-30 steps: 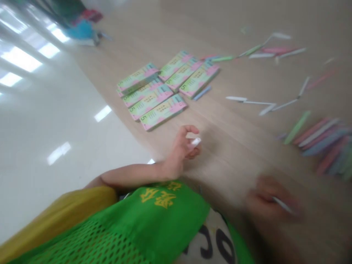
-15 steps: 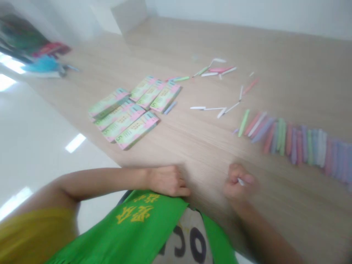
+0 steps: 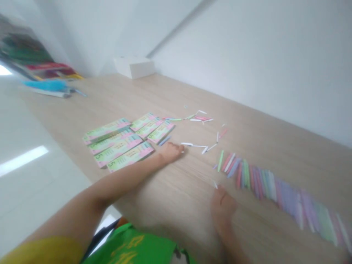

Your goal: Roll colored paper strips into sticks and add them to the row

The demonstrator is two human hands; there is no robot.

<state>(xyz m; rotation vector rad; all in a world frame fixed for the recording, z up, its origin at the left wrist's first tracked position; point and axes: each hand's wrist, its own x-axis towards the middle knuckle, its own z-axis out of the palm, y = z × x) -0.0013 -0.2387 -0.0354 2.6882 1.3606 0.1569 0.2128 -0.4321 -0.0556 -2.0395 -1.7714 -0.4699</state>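
My left hand (image 3: 172,152) reaches out over the table with its fingers curled together, beside the left end of a loose white stick (image 3: 186,144). A tiny pale spot shows at its fingertips, too blurred to name. My right hand (image 3: 224,201) is closed round a slim white stick (image 3: 215,184), whose tip pokes out above the fingers. Thin white pieces lie end to end in a zigzag between the hands and the wall. To the right runs a long row of pastel sticks (image 3: 258,179), pink, green, purple and white, pen-like or chalk-like.
Several flat green and pink boxes (image 3: 119,148) marked 5 lie left of my left hand. Farther back are loose coloured sticks (image 3: 202,118) and a white block (image 3: 141,68) against the wall (image 3: 247,62). A blue item (image 3: 46,85) sits at the far left table edge.
My left hand has moved forward from the table's near edge to the loose white stick. My right hand has turned, showing more of its white stick. The view has tilted up.
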